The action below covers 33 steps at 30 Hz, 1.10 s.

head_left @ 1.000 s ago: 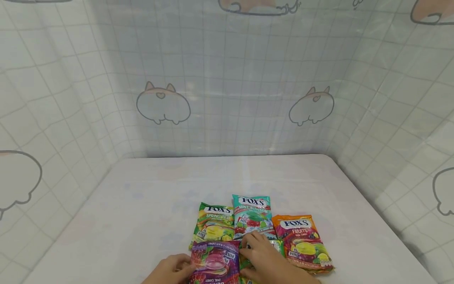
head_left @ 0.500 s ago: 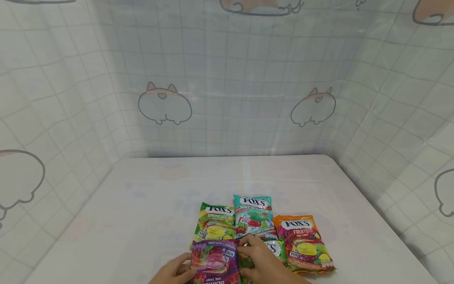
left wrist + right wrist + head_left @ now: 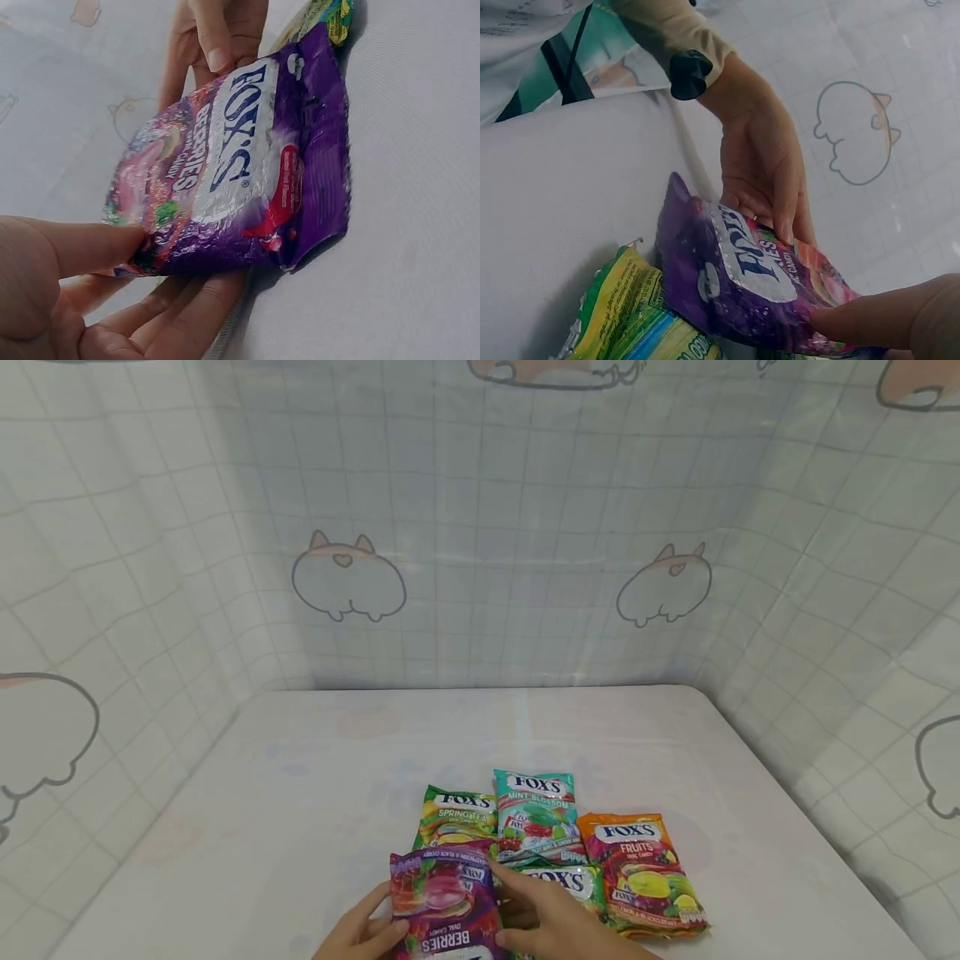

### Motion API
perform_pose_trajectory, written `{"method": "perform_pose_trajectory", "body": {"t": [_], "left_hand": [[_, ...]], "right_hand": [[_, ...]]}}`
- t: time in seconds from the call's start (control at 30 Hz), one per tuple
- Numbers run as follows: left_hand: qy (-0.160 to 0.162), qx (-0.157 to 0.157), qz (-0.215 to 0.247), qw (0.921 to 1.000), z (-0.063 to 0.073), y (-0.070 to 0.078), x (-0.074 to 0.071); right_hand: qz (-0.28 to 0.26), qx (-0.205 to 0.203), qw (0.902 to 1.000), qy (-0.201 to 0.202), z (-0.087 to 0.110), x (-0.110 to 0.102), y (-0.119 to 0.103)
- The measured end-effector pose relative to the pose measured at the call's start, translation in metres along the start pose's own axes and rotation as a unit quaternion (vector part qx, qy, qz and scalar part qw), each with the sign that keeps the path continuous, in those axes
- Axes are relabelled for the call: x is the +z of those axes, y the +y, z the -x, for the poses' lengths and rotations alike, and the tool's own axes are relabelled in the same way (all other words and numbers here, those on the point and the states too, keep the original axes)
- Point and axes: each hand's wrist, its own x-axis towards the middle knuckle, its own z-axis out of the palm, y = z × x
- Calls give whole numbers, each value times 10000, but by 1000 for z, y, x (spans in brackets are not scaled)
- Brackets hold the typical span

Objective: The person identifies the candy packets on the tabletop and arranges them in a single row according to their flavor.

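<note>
A purple Fox's Berries candy bag (image 3: 444, 906) is held between both hands, its print upside down in the head view. My left hand (image 3: 363, 928) grips its left edge, thumb on top and fingers underneath, as the left wrist view shows. My right hand (image 3: 553, 920) pinches the opposite edge; its thumb (image 3: 885, 321) presses the front in the right wrist view. The purple bag overlaps the lower part of a green-yellow Spring Tea bag (image 3: 457, 817). Another green Fox's bag (image 3: 581, 885) lies partly hidden behind my right hand.
A teal Mint Blossom bag (image 3: 536, 818) lies beyond the hands, and an orange-red Fruits bag (image 3: 643, 877) lies to the right. All rest on a pale table (image 3: 315, 793). Grid-patterned sheeting (image 3: 480, 585) with drawn animals rises behind and at both sides.
The Berries bag has shifted up and slightly left in the head view, with more of its front showing. My right hand's fingers moved from its top corner to its side, uncovering more green bag.
</note>
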Motion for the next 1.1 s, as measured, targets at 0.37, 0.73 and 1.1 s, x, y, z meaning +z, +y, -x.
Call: {"method": "perform_pose_trajectory", "body": {"t": [0.37,0.73,1.1], "left_hand": [[149,132,180,9996,1,13,4],[841,112,-958,9918,2,36,3],[2047,420,-1601,9647,-10,61,-21]], "right_hand": [[-543,-237,9981,148,1,-1,-2],[-1049,-187,9939,288,-12,-6,-9],[-1030,-67,9942,295,-59,-14,-29]]}}
